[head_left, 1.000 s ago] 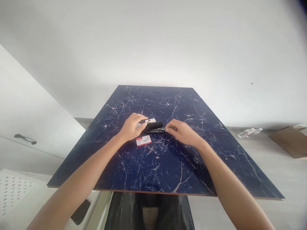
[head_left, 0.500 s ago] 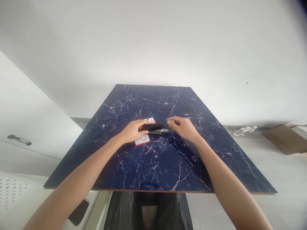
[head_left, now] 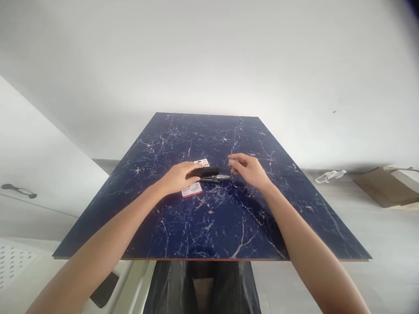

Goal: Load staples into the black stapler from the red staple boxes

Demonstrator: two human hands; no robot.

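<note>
My left hand (head_left: 182, 178) is wrapped round the rear of a black stapler (head_left: 207, 172) with an orange part near the fingers. From the stapler's front, its metal staple tray (head_left: 224, 176) sticks out to the right. My right hand (head_left: 248, 167) hovers just beyond the end of that tray, thumb and forefinger pinched on a small grey strip of staples (head_left: 233, 159), mostly hidden by the fingers. Under and beside my left hand lie a white and red box (head_left: 192, 190) and another white and red packet (head_left: 202, 162), partly covered by the stapler and hand.
The dark blue marbled tabletop (head_left: 203, 231) reaches back to a white wall (head_left: 209, 65). On the floor at the right are a clear plastic bottle (head_left: 330, 176) and a cardboard box (head_left: 382, 187). A dark phone-like slab (head_left: 104, 290) lies below the table at the left.
My right hand has risen slightly with its fingertips shifted away from the tray. My left hand still holds the stapler in place. The whole view has shifted a little.
</note>
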